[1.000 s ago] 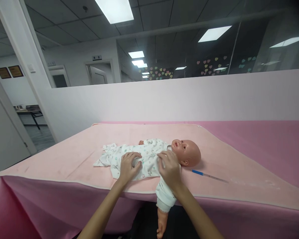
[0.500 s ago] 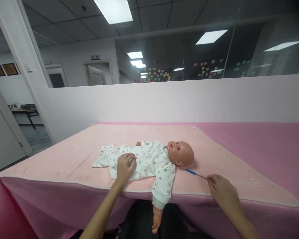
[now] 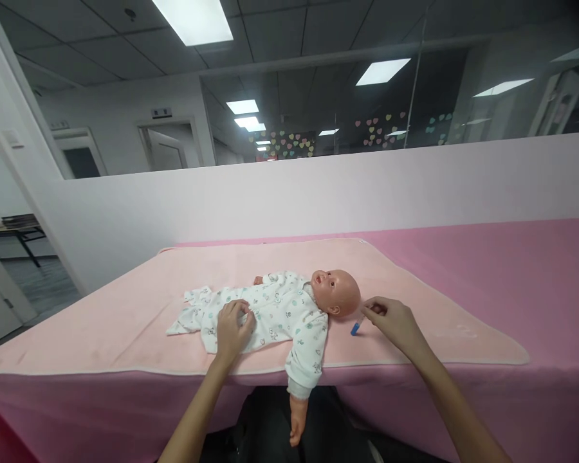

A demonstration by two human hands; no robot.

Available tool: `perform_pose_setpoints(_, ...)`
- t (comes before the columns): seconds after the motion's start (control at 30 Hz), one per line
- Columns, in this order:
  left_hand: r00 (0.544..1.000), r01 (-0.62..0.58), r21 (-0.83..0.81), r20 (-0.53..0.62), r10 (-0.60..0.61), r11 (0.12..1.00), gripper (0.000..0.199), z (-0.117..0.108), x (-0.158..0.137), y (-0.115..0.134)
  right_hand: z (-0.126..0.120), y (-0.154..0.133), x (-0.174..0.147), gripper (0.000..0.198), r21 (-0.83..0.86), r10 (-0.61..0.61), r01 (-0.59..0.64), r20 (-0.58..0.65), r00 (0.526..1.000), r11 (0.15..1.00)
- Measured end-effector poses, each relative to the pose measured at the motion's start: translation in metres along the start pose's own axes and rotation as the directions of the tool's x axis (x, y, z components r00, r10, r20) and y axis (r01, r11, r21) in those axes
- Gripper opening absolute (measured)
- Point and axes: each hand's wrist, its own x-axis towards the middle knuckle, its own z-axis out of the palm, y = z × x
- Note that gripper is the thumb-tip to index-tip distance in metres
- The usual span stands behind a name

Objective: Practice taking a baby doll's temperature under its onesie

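- Two bare hands are over a pale pink mat [image 3: 139, 308] spread on a table under a deeper pink cloth [image 3: 511, 270].
- The left hand [image 3: 232, 326] rests palm down on the belly of a baby doll [image 3: 289, 308], fingers bent and loosely together on its white printed romper.
- The doll lies on its back, head [image 3: 338, 292] toward the right, one arm [image 3: 300, 392] hanging over the near table edge.
- The right hand [image 3: 393, 319] pinches a thin blue-tipped stick [image 3: 357, 326], thumb and fingertips closed on its upper end.
- The stick's blue tip points down at the mat, just beside the doll's head.
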Motion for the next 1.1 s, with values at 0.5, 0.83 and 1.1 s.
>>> perform_pose_setpoints(0.5,1.0,-0.01,-0.001,0.008,0.01,1.0,0.012,0.001,-0.001,-0.001,-0.009,-0.05,0.016,0.035,0.159,-0.047,-0.061,0.598,0.8,0.985)
perform_pose_setpoints(0.83,1.0,-0.005,-0.005,0.012,0.005,1.0,0.013,0.0,-0.004,-0.002,-0.071,-0.147,0.052,0.045,0.677,-0.497,0.392,-0.044,0.866,0.623)
perform_pose_setpoints(1.1,1.0,0.012,-0.02,0.005,-0.012,1.0,0.014,0.0,-0.004,-0.003,-0.002,-0.144,0.032,0.041,0.126,-0.571,0.587,-0.146,0.808,0.8)
